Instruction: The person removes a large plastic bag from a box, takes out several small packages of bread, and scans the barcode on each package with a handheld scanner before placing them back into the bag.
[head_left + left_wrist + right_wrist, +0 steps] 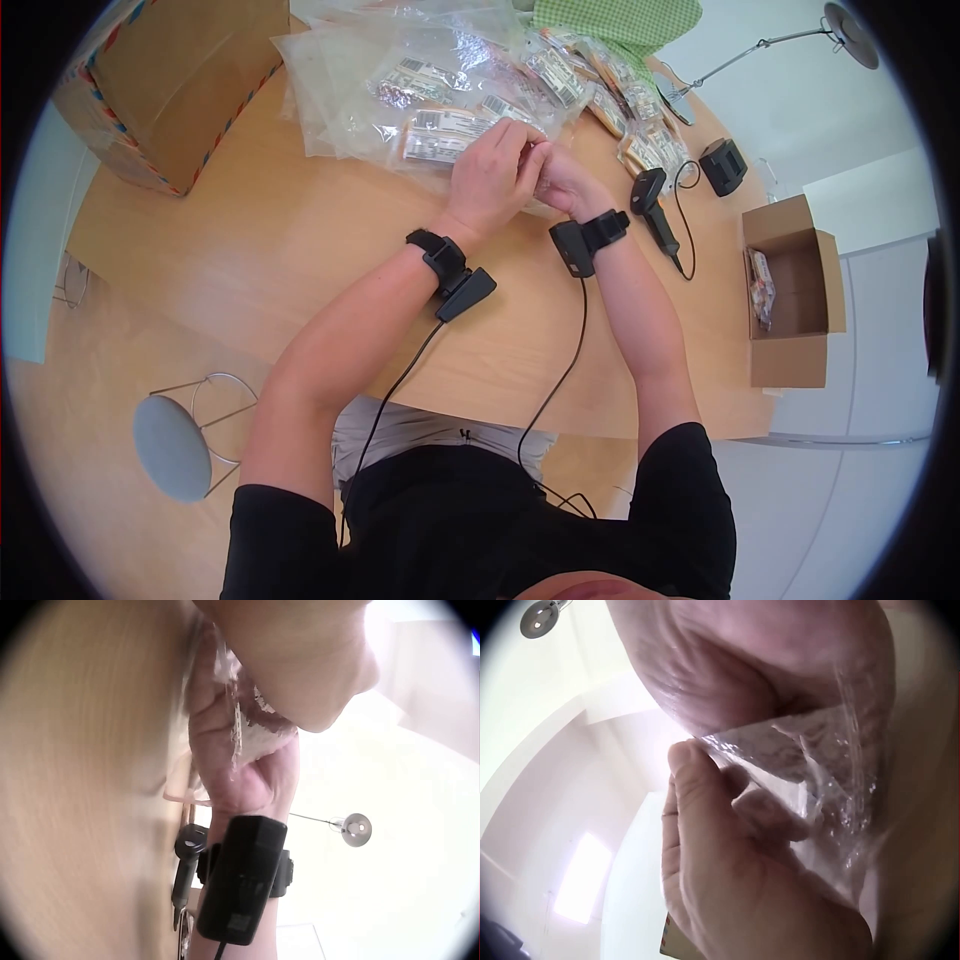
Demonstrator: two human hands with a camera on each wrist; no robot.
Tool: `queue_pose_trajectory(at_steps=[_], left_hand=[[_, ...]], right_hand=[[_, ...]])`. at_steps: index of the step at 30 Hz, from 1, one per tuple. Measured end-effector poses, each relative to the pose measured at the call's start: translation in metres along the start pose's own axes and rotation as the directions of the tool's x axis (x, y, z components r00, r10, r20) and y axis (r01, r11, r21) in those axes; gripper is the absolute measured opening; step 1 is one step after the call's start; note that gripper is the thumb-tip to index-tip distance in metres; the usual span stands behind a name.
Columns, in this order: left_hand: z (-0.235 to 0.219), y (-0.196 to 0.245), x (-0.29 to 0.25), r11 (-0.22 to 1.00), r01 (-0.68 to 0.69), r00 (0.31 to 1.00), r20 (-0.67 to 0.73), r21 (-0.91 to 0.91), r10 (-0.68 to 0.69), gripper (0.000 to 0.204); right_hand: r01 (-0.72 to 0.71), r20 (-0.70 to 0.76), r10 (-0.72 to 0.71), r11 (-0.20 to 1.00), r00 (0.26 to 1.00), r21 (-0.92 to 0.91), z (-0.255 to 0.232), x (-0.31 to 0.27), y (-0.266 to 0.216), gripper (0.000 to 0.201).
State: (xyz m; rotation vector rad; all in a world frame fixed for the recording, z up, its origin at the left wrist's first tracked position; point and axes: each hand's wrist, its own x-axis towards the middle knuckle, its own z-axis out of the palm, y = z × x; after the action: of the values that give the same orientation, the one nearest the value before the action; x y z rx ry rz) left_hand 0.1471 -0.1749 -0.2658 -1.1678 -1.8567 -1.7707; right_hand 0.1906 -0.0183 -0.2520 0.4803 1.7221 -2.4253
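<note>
Both hands meet at the near edge of a pile of clear plastic bags [345, 110]. My left hand [490, 172] has its fingers curled over a clear plastic bag [844, 791], its thumb toward the other hand. Close against it, my right hand [572, 185] grips the same bag, part of which shows crumpled along the palm in the left wrist view. The knuckles hide most of the gripped edge from above. Just beyond the left hand lie bagged packets [432, 146] with white barcode labels.
More labelled packets [640, 120] lie at the back right by a green checked cloth [620, 22]. A barcode scanner [655, 215] with its cord rests right of the hands. An open carton [790, 345] stands at the right edge, a large box [190, 80] at the left.
</note>
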Motion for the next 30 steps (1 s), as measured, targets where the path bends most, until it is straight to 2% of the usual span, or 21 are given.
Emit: queue_pose_trajectory(at_steps=[1,4,5,8,11,14,17,19,22,25,27,28,30], left_hand=[[0.000,0.000,0.000,1.000,0.001,1.000,-0.010,-0.012,-0.001,0.013],[0.000,-0.001,0.001,1.000,-0.003,1.000,-0.029,-0.027,0.002,0.013],[0.000,0.000,0.001,1.000,-0.005,1.000,-0.028,-0.019,0.005,0.013],[0.001,-0.001,0.001,1.000,-0.007,0.999,-0.039,-0.026,0.006,0.012],[0.001,0.000,0.000,0.999,0.000,0.999,-0.034,-0.043,-0.002,0.012],[0.001,0.000,0.000,0.999,-0.014,0.999,-0.036,-0.050,0.013,0.012],[0.003,-0.001,-0.001,0.997,0.011,0.999,-0.039,-0.082,-0.014,0.013],[0.004,-0.003,-0.001,0.995,0.029,0.998,-0.046,-0.099,-0.033,0.014],[0.004,-0.003,-0.002,0.995,0.037,0.998,-0.042,-0.093,-0.042,0.016],[0.002,-0.001,-0.002,0.997,0.039,0.999,0.010,-0.067,-0.039,0.015],[0.001,-0.002,-0.003,0.998,0.033,0.998,0.055,-0.054,-0.030,0.014],[0.003,-0.002,-0.003,0.998,0.027,0.998,0.050,-0.054,-0.024,0.014],[0.004,-0.003,-0.003,0.999,0.019,0.999,0.041,-0.051,-0.017,0.014]], right_hand=[[0.010,-0.104,-0.018,0.997,0.994,-0.076,0.008,-0.001,0.001,0.025],[0.208,0.113,-0.197,0.973,0.974,-0.098,-0.011,0.012,0.012,0.031],[0.266,0.169,-0.240,0.951,0.956,-0.157,-0.019,0.020,0.017,0.034],[0.381,0.309,-0.301,0.892,0.902,-0.242,-0.030,0.032,0.019,0.044],[0.386,0.353,-0.293,0.893,0.889,-0.231,-0.027,0.026,0.016,0.046],[0.404,0.311,-0.293,0.822,0.904,-0.401,-0.018,0.011,0.007,0.037],[0.339,0.202,-0.278,0.656,0.939,-0.675,-0.011,-0.002,-0.005,0.030],[0.297,0.174,-0.288,0.468,0.942,-0.832,-0.012,-0.010,-0.010,0.029],[0.425,0.261,-0.393,0.421,0.882,-0.801,-0.014,-0.021,-0.001,0.033],[0.427,0.277,-0.374,0.415,0.885,-0.803,-0.003,-0.031,0.010,0.033],[0.361,0.203,-0.355,0.466,0.913,-0.808,0.006,-0.034,0.018,0.033],[0.327,0.166,-0.343,0.490,0.925,-0.808,0.008,-0.035,0.021,0.033],[0.355,0.192,-0.354,0.486,0.915,-0.799,0.003,-0.029,0.020,0.032]])
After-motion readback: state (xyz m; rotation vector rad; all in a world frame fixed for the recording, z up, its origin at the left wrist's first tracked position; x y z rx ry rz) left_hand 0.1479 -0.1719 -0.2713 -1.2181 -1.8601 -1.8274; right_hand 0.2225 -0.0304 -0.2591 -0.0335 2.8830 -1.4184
